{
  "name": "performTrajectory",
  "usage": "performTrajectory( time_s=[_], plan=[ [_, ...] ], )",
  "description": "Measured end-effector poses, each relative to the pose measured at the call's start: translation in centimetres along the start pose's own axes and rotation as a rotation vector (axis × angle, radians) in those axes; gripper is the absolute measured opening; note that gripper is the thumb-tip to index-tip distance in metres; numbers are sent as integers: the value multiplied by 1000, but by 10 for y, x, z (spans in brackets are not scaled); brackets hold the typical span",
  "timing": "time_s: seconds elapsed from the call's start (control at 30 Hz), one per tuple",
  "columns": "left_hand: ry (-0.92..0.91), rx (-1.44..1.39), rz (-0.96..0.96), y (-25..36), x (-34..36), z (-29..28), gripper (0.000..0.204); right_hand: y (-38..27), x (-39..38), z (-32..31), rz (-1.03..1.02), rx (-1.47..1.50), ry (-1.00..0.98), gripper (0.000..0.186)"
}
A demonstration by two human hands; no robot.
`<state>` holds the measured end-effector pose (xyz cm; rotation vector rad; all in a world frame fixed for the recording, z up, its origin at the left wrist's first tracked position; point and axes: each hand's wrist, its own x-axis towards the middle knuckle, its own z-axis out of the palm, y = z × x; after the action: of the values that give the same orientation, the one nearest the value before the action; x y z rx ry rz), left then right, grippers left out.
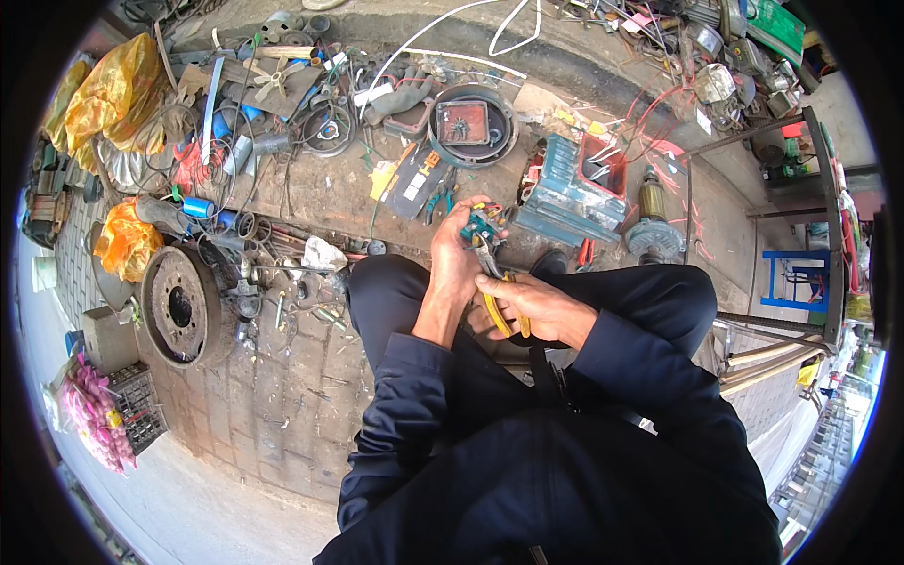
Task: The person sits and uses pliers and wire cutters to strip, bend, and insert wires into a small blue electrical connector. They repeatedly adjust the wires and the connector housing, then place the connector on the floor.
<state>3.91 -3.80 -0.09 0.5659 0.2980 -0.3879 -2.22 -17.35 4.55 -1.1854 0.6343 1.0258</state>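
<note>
My left hand (450, 250) is closed around a small teal part (482, 226) with bits of red and yellow on it. My right hand (546, 306) grips pliers (492, 309) by their yellow handles. The jaws of the pliers reach up to the teal part, but whether they bite on it is too small to tell. Just beyond my hands stands a blue-grey motor housing (565, 202) with an open red-edged box on top. To its right is a motor rotor (652, 212) with a copper-coloured winding. Teal-handled pliers (438, 202) lie left of the housing.
A round metal pan (508, 127) holds a red square piece. A rusty wheel rim (151, 311) stands at the left amid wires and scrap. Red-handled pliers (586, 252) lie beyond my right knee. A metal frame (829, 207) rises at the right.
</note>
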Motion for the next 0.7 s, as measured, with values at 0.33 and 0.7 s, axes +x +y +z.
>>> performTrajectory(
  time_s=[0.33,0.7],
  plan=[
    [-4,3,5,-10,2,-10,33,12,21,-4,-69,-164,33,16],
    [100,5,-36,-26,10,-18,33,20,28,4,34,-46,104,17]
  ],
)
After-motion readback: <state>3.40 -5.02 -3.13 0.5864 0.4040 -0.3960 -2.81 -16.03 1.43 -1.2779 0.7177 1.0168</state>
